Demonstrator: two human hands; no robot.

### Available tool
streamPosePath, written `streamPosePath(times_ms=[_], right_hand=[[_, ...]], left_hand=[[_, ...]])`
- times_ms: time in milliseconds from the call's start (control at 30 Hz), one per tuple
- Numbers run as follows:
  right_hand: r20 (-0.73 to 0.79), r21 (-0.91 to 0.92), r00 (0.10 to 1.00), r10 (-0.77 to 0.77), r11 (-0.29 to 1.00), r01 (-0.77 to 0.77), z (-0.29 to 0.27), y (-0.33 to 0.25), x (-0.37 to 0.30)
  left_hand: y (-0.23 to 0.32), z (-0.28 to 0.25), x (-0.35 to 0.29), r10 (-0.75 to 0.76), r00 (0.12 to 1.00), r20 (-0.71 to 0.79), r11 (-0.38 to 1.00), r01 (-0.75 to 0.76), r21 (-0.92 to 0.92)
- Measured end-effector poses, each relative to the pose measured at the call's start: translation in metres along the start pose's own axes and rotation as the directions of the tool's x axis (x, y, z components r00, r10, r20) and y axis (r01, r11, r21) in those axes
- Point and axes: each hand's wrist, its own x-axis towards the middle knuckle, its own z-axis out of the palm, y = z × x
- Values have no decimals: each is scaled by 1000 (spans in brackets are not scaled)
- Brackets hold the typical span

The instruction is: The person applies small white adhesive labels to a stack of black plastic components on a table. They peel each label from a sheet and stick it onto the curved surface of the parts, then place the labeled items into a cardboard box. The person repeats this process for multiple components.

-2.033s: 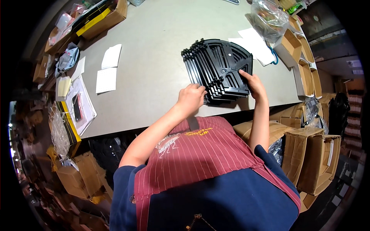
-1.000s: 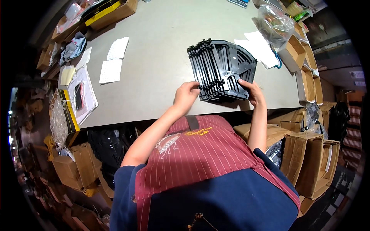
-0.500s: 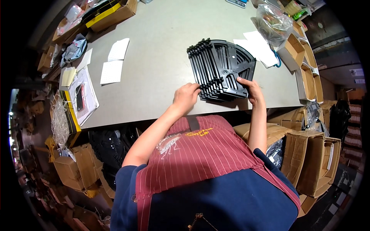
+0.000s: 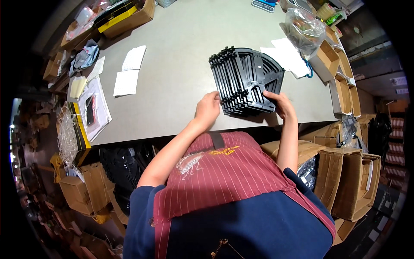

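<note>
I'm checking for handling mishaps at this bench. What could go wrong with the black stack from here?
The stack's layers sit offset, so they might slide apart if the right hand loosens its hold.
The left hand's fingertips are at the bars' edge and could get pinched if layers shift.
The stack lies near the table's front edge; a pull might tip pieces off.

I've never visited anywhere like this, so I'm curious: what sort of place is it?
Probably a packing or assembly workshop, though I can't be certain: a stack of black parts is being handled at a wide grey table, with cardboard boxes around it.
</note>
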Motion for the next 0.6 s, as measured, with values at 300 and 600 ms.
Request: streamPosePath(times_ms=[300, 600], right_hand=[[133, 131, 991, 12, 991, -29, 24, -5, 7], [352, -1, 934, 65, 998, -69, 68, -18, 23]], left_hand=[[-2, -9, 18, -398, 915, 68, 844, 394, -364], [6, -67, -64, -572, 789, 224, 489, 548, -679]])
